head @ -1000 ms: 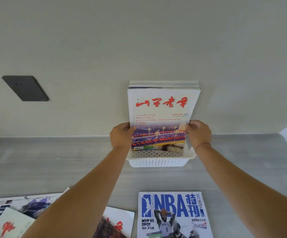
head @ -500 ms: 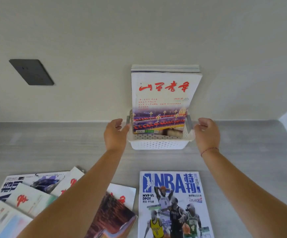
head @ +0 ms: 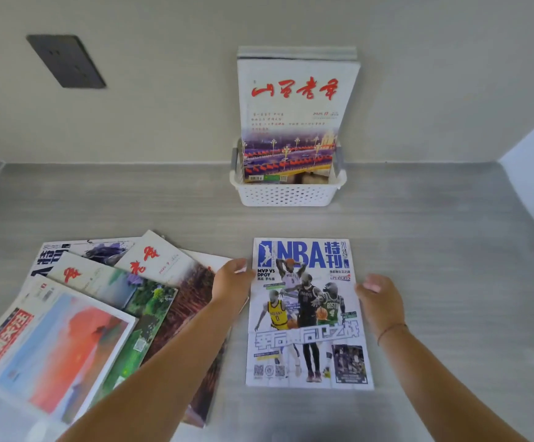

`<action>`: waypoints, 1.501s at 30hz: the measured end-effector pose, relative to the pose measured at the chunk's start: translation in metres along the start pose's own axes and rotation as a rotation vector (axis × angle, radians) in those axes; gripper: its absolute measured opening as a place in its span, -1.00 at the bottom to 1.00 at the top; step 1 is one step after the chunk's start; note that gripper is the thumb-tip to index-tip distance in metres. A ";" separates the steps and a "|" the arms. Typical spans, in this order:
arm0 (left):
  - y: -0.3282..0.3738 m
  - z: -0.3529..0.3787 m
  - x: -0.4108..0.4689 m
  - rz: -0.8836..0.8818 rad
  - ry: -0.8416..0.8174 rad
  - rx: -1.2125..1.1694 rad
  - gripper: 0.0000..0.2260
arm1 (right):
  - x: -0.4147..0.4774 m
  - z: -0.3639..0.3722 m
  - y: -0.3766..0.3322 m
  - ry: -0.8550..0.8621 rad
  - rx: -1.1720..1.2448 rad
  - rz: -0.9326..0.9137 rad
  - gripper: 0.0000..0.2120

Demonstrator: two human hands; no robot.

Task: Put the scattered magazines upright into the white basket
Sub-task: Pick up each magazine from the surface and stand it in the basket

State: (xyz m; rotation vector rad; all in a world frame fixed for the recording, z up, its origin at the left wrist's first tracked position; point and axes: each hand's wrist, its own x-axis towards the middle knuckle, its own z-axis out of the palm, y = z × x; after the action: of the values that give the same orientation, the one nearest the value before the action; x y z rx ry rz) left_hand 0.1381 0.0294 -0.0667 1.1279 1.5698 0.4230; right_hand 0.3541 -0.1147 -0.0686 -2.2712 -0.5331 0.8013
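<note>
Both hands now off the basket [head: 286, 194], open, flanking the NBA magazine [head: 308, 314]

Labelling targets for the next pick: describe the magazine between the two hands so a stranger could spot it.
On the grey countertop, straight in front of the white basket against the wall, one magazine lies flat by itself, the left hand and right hand at its side edges. It is the NBA magazine: big blue NBA title, basketball players on the cover, apart from the overlapping pile of magazines to its left.
</note>
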 end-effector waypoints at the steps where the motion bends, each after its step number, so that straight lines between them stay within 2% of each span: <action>1: 0.000 0.002 -0.001 -0.032 -0.001 -0.044 -0.66 | -0.004 0.000 0.002 -0.018 0.002 0.017 -0.83; 2: 0.000 0.004 -0.002 -0.058 -0.005 -0.075 -0.69 | -0.009 -0.001 0.001 -0.035 0.001 0.016 -0.93; 3: 0.002 0.005 -0.002 -0.085 -0.015 -0.110 -0.75 | -0.010 -0.001 0.000 -0.044 0.009 0.025 -0.76; 5: 0.007 0.009 -0.003 -0.123 -0.069 -0.158 -0.84 | -0.014 -0.003 -0.004 -0.068 0.034 0.026 -0.59; 9: 0.017 0.015 -0.002 -0.186 -0.118 -0.178 -0.91 | -0.015 -0.005 -0.006 -0.097 0.058 0.019 -0.57; 12: 0.018 0.012 -0.002 -0.283 -0.116 -0.308 -0.89 | -0.015 -0.005 -0.004 -0.130 0.077 0.036 -0.67; 14: 0.019 0.016 -0.001 -0.281 -0.179 -0.281 -0.84 | -0.015 -0.005 -0.003 -0.138 0.083 0.036 -0.87; 15: 0.020 0.019 -0.002 -0.274 -0.203 -0.228 -0.84 | -0.014 -0.006 -0.003 -0.139 0.091 0.033 -0.88; 17: 0.024 0.022 -0.005 -0.266 -0.188 -0.142 -0.89 | -0.016 -0.007 -0.005 -0.146 0.092 0.021 -0.81; 18: 0.024 0.021 -0.003 -0.271 -0.176 -0.142 -0.92 | -0.016 -0.008 -0.006 -0.150 0.088 0.019 -0.70; 20: 0.023 0.017 0.001 -0.301 -0.170 -0.195 -0.96 | -0.017 -0.009 -0.008 -0.164 0.093 0.023 -0.57; 22: 0.023 0.011 0.005 -0.312 -0.169 -0.239 -0.98 | -0.017 -0.008 -0.007 -0.173 0.101 0.028 -0.54; 27: 0.022 0.011 0.003 -0.271 -0.202 -0.265 -0.92 | -0.015 -0.006 -0.004 -0.149 0.108 0.026 -0.50; 29: 0.021 0.009 0.001 -0.226 -0.213 -0.258 -0.97 | -0.016 -0.006 -0.006 -0.151 0.120 0.031 -0.49; 32: 0.017 0.005 -0.001 -0.193 -0.291 -0.328 -0.73 | -0.017 -0.006 -0.008 -0.156 0.166 0.052 -0.49; 35: 0.014 0.008 -0.009 -0.188 -0.467 -0.264 -0.74 | -0.018 -0.003 -0.009 -0.161 0.206 0.047 -0.58; 38: 0.013 0.010 -0.014 -0.146 -0.478 -0.212 -0.82 | -0.018 -0.002 -0.012 -0.183 0.257 0.037 -0.78; 39: 0.012 0.009 -0.013 -0.132 -0.484 -0.238 -0.82 | -0.017 -0.003 -0.013 -0.196 0.273 0.038 -0.78; 42: 0.016 0.001 -0.019 -0.067 -0.561 -0.314 -0.82 | -0.013 -0.010 -0.019 -0.263 0.306 0.090 -0.61; 45: 0.028 -0.008 -0.027 0.008 -0.647 -0.375 -0.74 | -0.014 -0.022 -0.021 -0.410 0.411 0.119 -0.68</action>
State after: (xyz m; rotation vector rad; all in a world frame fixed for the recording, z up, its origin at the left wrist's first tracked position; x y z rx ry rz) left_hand 0.1419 0.0230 -0.0279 0.8594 0.8749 0.2976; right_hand 0.3552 -0.1178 -0.0353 -1.7788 -0.3706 1.3191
